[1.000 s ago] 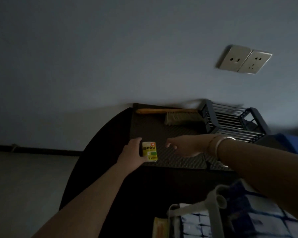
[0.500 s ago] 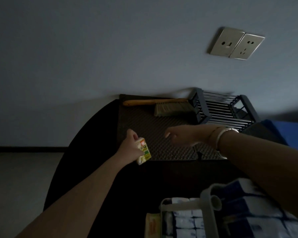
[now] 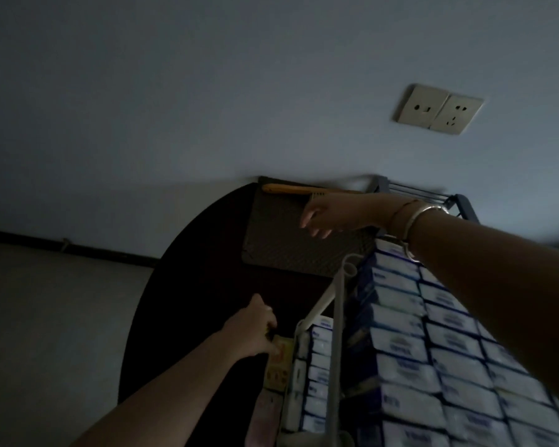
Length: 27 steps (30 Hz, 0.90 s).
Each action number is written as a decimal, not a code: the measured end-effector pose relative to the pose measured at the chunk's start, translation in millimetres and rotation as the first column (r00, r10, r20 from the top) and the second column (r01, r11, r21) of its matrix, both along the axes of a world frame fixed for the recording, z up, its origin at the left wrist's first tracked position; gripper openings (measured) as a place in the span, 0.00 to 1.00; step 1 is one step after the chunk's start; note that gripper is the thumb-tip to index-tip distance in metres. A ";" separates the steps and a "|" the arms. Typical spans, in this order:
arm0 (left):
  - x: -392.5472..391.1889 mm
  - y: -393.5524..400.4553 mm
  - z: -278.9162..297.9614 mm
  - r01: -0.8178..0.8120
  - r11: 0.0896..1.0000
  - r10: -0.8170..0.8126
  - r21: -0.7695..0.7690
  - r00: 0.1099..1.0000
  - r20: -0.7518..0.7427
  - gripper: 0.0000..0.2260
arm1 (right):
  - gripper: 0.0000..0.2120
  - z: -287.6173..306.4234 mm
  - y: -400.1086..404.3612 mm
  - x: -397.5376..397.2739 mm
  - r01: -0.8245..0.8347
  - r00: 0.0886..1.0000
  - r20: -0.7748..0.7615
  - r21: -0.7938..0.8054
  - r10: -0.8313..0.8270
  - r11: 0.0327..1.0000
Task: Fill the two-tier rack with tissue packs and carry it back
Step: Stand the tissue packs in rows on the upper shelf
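Note:
The white-framed two-tier rack (image 3: 335, 330) stands at the lower right, both tiers packed with several white-and-blue tissue packs (image 3: 400, 346). My left hand (image 3: 254, 329) is low beside the rack's left end, fingers closed on a small yellow tissue pack (image 3: 280, 351) that lies against the rack. More yellow and pink packs (image 3: 267, 411) sit just below it. My right hand (image 3: 328, 214), bracelets on the wrist, reaches out above the rack over the dark mat with fingers apart and nothing in them.
A dark round table (image 3: 191, 285) carries a textured mat (image 3: 284, 250). A wooden-handled brush (image 3: 300, 189) lies along the wall, and a black wire rack (image 3: 459, 201) stands behind my right wrist. Two wall sockets (image 3: 439, 109) are above. Pale floor lies left.
My left hand has carried the yellow pack down from over the mat to the left end of the rack. The view has tipped down, showing more of the filled rack. My right hand stays extended.

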<state>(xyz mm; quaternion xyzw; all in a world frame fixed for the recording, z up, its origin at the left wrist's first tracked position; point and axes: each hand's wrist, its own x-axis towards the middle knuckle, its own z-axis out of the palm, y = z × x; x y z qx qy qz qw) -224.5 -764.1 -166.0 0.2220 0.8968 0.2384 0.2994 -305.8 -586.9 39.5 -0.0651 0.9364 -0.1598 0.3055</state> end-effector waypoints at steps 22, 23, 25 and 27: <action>42.1 1.6 -19.2 -0.397 0.914 0.404 0.079 0.910 -0.094 0.03 | 0.11 8.2 -16.4 50.0 -0.110 0.900 -0.422 0.022 0.109 0.994; 42.3 0.4 -18.0 -0.425 0.897 0.434 0.117 0.898 -0.066 0.05 | 0.11 8.1 -16.2 50.8 -0.111 0.893 -0.437 0.026 0.111 0.993; 39.7 -4.2 -10.6 -0.475 0.862 0.489 0.179 0.871 -0.042 0.08 | 0.11 8.4 -16.7 53.7 -0.108 0.870 -0.482 0.027 0.108 0.994; 34.0 -12.4 4.6 -0.513 0.821 0.539 0.249 0.841 -0.045 0.10 | 0.12 11.7 -18.5 60.9 -0.091 0.839 -0.537 0.017 0.086 0.996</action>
